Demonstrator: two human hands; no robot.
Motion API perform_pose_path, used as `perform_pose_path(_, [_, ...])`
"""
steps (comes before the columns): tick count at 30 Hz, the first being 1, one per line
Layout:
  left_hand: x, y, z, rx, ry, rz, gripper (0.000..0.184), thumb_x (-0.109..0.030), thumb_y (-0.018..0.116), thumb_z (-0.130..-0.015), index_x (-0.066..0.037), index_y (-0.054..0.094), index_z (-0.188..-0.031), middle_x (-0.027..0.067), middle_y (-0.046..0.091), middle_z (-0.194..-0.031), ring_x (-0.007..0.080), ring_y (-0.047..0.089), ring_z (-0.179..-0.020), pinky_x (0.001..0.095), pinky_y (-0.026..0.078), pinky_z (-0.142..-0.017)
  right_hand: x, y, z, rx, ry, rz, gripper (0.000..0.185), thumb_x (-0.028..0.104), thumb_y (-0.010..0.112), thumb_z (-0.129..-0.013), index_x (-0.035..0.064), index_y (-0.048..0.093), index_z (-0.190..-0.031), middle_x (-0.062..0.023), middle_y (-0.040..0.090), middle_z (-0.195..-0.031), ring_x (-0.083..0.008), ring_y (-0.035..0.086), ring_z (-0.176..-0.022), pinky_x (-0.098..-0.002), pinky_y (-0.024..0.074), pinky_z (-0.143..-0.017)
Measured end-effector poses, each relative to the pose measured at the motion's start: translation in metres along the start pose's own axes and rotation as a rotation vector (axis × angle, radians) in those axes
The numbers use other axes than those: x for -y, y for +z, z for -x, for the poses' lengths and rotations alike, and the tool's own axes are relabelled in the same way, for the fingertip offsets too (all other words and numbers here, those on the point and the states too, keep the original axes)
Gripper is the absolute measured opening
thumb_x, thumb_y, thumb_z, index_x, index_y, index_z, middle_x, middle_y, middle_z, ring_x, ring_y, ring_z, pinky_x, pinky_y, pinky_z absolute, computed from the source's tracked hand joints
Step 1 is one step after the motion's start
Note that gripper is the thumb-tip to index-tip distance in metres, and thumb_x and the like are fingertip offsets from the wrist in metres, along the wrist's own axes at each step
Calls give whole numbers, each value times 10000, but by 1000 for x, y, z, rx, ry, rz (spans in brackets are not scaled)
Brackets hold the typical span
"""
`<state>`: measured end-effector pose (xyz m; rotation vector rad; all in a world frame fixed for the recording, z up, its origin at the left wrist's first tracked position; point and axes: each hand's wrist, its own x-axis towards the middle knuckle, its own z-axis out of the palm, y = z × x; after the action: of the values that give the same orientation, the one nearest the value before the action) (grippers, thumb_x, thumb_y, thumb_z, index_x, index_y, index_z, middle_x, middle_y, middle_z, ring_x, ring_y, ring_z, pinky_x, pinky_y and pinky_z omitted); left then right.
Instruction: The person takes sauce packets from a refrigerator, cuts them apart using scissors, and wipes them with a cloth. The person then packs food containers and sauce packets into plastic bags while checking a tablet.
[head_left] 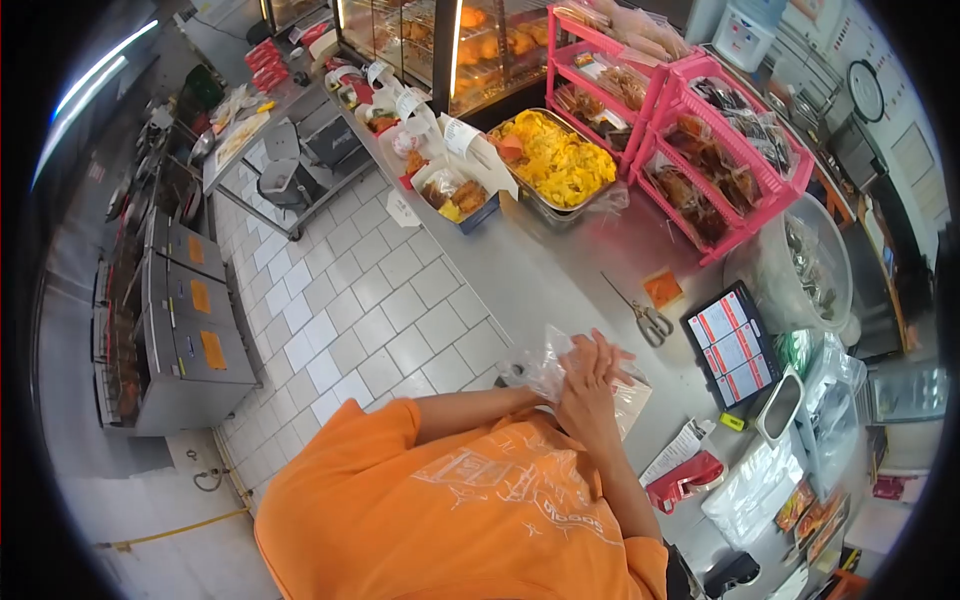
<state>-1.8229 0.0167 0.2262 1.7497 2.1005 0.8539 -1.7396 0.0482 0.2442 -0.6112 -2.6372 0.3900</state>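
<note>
1. Worktop [560, 270]: bare metal, running away from the person beside a tiled floor and carrying everything listed below.
2. Pink plastic racks [650, 90]: two tiered units standing side by side on the worktop, filled with clear-wrapped packets.
3. Translucent plastic tub [765, 270]: just beside the nearer rack, with packets inside.
4. Metal tray [545, 213]: left of the racks, heaped with yellow food that looks like scrambled egg.
5. Tablet [732, 345]: lying screen up to the right of both hands, showing red-and-white panels.
6. Takeaway box [485, 215]: near the tray, open, with browned food in it and a printed slip by it.
7. Right hand [585, 395]: laid over the left hand [575, 357], just above the worktop's edge. The two overlap, fingers partly hidden, so I cannot tell how firmly either one grasps.
8. Clear plastic film [550, 350]: crumpled around the left hand and touching it; whether it is a bag or a glove is unclear.
9. Scissors [654, 326]: lying between the hands and the tablet, handles towards the tablet.
10. Orange square sachet [662, 289]: flat, just beside the scissors.
</note>
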Motion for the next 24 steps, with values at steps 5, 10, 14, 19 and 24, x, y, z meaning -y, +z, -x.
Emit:
perform_pose_path(5, [-20,39,19,57,-260,-666,560,-243,593,-929,-92,452,-1450,74,542,-1374,264,545,-1205,490,317,-1118,19,-8,-8,145,44,87,380,139,660,-730,49,576,-1090,-194,461,-1339,-399,306,-1400,-584,169,-1161])
perform_pose_path(10, [37,2,-15,61,-53,128,524,-261,565,-949,-86,473,-1434,77,553,-1364,250,531,-1226,467,326,-1116,-10,-60,40,-123,7,-340,464,228,663,-806,139,516,-1237,-144,418,-1414,-381,303,-1408,-561,201,-1166])
perform_pose_path(14, [54,-4,-35,161,-7,460,499,-275,543,-964,-81,489,-1421,80,562,-1356,238,519,-1243,448,333,-1114,-53,-48,51,40,-236,226,705,301,783,-717,179,457,-1330,-121,387,-1463,-353,293,-1419,-561,191,-1179])
perform_pose_path(19, [63,-6,-50,272,76,535,475,-293,515,-984,-75,510,-1406,84,573,-1346,224,505,-1263,425,342,-1112,-44,-92,31,-391,-67,-136,789,324,761,-772,141,373,-1434,-170,440,-1440,-284,456,-1330,-515,341,-1128])
perform_pose_path(24, [75,-15,-68,392,263,431,458,-310,487,-1003,-69,530,-1390,87,584,-1336,210,491,-1284,401,351,-1110,-54,-33,49,-623,720,-1607,899,284,824,-721,71,298,-1418,-216,511,-1313,-265,604,-1113,-460,537,-891])
